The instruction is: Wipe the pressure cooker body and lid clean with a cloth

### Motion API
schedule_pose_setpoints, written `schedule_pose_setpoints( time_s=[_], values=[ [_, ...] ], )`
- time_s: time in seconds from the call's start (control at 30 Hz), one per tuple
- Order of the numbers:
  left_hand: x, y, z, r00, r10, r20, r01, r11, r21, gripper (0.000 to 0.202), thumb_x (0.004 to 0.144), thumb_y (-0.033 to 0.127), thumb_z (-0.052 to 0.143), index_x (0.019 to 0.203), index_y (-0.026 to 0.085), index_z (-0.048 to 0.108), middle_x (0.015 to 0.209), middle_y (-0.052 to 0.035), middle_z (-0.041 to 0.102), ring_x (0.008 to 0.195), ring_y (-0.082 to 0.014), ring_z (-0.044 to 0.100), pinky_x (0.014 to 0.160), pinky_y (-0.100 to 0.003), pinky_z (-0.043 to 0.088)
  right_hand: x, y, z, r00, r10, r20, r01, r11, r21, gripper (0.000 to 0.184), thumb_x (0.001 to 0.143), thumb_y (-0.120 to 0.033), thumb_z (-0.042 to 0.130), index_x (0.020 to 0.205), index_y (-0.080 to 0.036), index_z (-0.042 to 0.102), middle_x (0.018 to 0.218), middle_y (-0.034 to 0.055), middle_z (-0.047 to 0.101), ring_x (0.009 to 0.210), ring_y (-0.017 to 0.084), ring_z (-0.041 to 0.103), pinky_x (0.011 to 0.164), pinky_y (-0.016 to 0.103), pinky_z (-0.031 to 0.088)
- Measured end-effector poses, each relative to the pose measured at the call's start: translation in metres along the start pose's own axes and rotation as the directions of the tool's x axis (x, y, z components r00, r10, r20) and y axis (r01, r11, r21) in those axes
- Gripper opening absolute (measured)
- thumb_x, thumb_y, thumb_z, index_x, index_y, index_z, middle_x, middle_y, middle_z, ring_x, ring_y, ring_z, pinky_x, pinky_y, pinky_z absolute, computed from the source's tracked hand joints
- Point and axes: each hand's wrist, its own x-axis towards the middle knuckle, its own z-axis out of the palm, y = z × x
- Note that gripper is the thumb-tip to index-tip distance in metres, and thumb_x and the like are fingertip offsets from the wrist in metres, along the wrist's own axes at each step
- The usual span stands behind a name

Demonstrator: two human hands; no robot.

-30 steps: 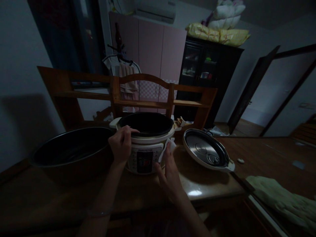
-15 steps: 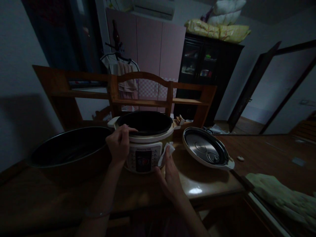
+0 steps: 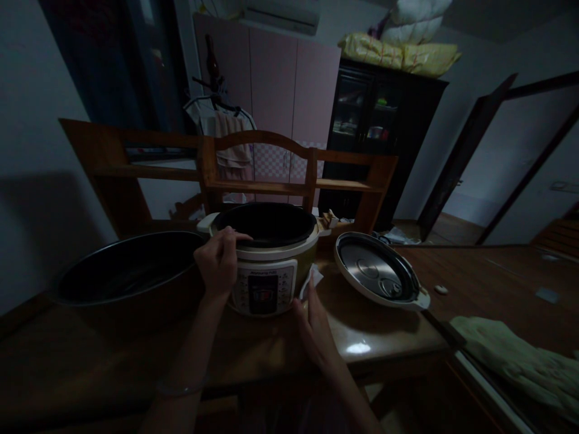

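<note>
An electric cooker (image 3: 269, 253) with a white front panel stands in the middle of the table, its lid off and its dark inside showing. My left hand (image 3: 218, 260) is closed at the near left of its rim, one finger reaching over the edge. Pressed to the right side of the cooker's front is a white tissue (image 3: 312, 277), which my right hand (image 3: 314, 325) holds under fairly straight fingers. The cooker's round lid (image 3: 377, 271) lies to the right with its metal underside up. On the left sits a large dark pot (image 3: 131, 289).
Behind the cooker rises a wooden shelf rack (image 3: 262, 188) along the table's (image 3: 353, 343) far edge. Greenish cloth (image 3: 515, 355) lies at the lower right. Further back are a pink wardrobe (image 3: 274, 84) and a dark cabinet (image 3: 384, 114).
My right hand and the tissue have slid a little to the right, from the front panel toward the cooker's side. My left hand has stayed in place.
</note>
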Motion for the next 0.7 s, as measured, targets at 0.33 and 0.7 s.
schedule_pose_setpoints(
  time_s=[0.33, 0.7],
  values=[
    [0.0, -0.001, 0.001, 1.0, 0.001, -0.013, -0.001, 1.0, 0.011, 0.051, 0.102, 0.043, 0.04, 0.074, 0.025, 0.078, 0.079, -0.0024, 0.077, 0.083, -0.0189, 0.072, 0.082, -0.031, 0.051, -0.021, 0.0, 0.0, 0.993, -0.073, 0.091, 0.084, 0.988, -0.129, 0.08, 0.102, -0.044, 0.049, 0.163, -0.027, -0.001, 0.169, 0.0037, 0.013, 0.156, 0.024, 0.012, 0.125, 0.05, 0.023],
    [0.0, 0.0, 0.0, 1.0, -0.011, -0.002, 0.011, 1.0, -0.003, 0.05, 0.102, 0.043, 0.041, 0.074, 0.025, 0.078, 0.079, -0.0027, 0.077, 0.084, -0.0194, 0.071, 0.083, -0.032, 0.051, -0.027, 0.017, 0.007, 0.99, 0.079, 0.119, -0.055, 0.981, -0.187, 0.081, 0.103, -0.051, 0.046, 0.163, -0.019, 0.003, 0.167, 0.012, 0.017, 0.154, 0.027, 0.019, 0.123, 0.055, 0.026]
  ],
)
